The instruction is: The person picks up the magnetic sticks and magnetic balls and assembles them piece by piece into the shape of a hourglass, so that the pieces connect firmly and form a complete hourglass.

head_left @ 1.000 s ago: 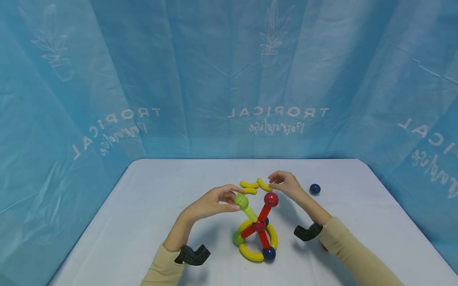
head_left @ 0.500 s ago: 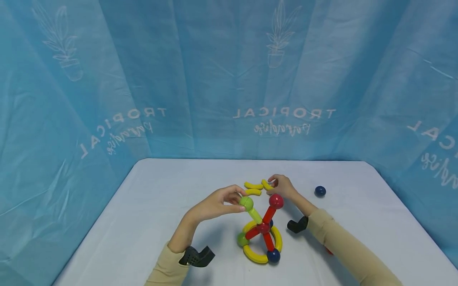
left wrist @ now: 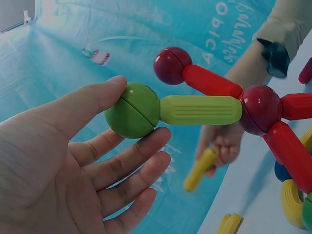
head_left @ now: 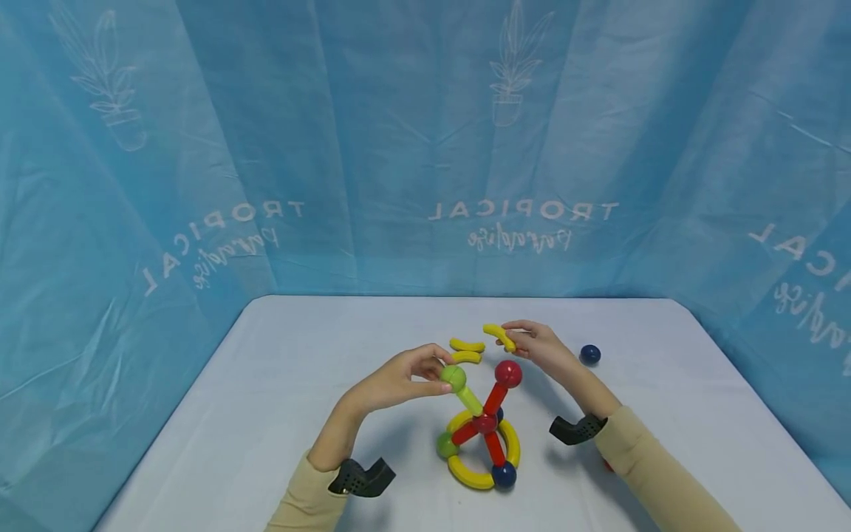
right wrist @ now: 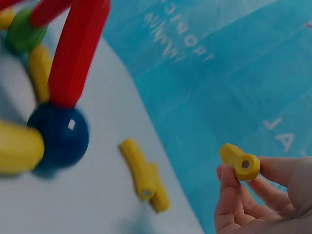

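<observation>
My left hand (head_left: 405, 377) pinches a green ball (left wrist: 132, 110) at the upper left of a structure of magnetic rods and balls. A light green rod (left wrist: 201, 110) joins that ball to a central dark red ball (left wrist: 261, 109). From this centre red rods spread out, one up to another red ball (head_left: 508, 374), others down to a green ball (head_left: 448, 445) and a blue ball (head_left: 504, 475). Curved yellow rods (head_left: 470, 473) form a ring at the base. Behind the structure, my right hand (head_left: 537, 346) pinches a curved yellow rod (right wrist: 240, 162) by one end, raised over the table.
Two more curved yellow rods (head_left: 467, 351) lie close together at the back of the white table (head_left: 319, 347). A loose blue ball (head_left: 589, 355) rests right of my right hand. Something red (head_left: 608, 465) is partly hidden by my right sleeve. Blue curtains surround the table.
My right hand has reached a curved yellow rod lying at the back, taken hold of it and raised it off the table. My left hand keeps its hold on the green ball.
</observation>
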Demonstrator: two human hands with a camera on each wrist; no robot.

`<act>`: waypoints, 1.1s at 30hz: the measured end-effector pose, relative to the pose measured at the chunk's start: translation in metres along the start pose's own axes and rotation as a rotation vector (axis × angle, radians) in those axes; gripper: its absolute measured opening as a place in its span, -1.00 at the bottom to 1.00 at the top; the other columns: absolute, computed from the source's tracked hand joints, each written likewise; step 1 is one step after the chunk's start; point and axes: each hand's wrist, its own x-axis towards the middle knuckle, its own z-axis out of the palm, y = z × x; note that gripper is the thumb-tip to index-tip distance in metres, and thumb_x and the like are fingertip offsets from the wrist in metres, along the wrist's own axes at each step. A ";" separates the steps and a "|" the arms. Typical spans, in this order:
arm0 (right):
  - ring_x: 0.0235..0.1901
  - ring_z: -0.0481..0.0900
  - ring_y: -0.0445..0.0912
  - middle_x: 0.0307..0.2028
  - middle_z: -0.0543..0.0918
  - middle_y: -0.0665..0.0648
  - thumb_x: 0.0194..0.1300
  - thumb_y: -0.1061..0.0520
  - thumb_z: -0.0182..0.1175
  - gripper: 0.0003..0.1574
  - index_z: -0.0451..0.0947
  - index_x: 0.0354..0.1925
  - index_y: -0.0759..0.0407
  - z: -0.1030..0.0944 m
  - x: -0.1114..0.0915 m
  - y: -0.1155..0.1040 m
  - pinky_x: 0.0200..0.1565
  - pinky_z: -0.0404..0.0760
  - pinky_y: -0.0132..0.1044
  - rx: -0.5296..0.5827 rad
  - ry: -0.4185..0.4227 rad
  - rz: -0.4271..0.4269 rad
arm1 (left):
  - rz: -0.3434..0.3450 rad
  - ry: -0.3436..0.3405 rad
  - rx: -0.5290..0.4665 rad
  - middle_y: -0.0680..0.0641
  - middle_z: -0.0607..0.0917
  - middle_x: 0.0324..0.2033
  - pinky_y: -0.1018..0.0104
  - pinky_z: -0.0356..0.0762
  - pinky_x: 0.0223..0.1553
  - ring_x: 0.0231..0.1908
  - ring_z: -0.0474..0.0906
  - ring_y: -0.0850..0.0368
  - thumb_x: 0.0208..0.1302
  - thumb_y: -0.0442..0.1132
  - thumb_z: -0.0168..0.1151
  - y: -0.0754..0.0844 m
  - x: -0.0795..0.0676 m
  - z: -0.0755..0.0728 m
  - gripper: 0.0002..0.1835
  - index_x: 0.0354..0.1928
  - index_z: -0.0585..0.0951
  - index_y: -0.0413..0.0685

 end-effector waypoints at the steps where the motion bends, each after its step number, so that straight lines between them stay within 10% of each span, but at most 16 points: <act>1: -0.07 0.59 -0.04 -0.02 0.66 0.18 0.46 0.03 -0.03 -0.48 0.31 0.26 0.26 0.000 -0.004 -0.004 0.07 0.58 -0.29 0.035 -0.013 -0.007 | -0.002 0.001 -0.002 -0.07 0.67 -0.19 0.20 0.51 -0.04 -0.15 0.56 0.16 0.25 -0.14 0.26 0.000 0.000 0.000 -0.66 0.03 0.50 -0.03; 12: -0.20 0.63 -0.15 -0.12 0.64 0.02 0.47 0.10 -0.05 -0.54 0.34 0.21 0.31 0.009 -0.045 -0.049 -0.04 0.61 -0.37 0.185 -0.206 -0.170 | -0.001 -0.004 -0.004 -0.07 0.66 -0.18 0.23 0.51 -0.06 -0.13 0.56 0.14 0.26 -0.12 0.25 0.000 -0.001 -0.001 -0.66 0.03 0.50 -0.02; 33: -0.21 0.60 -0.10 -0.14 0.68 0.23 0.40 0.05 0.03 -0.53 0.45 0.13 0.35 0.029 -0.063 -0.066 -0.12 0.61 -0.36 0.032 -0.286 -0.190 | 0.005 -0.011 0.026 -0.12 0.70 -0.19 0.10 0.50 0.06 -0.10 0.57 0.09 0.27 -0.17 0.23 0.000 0.001 -0.003 -0.59 0.09 0.37 -0.12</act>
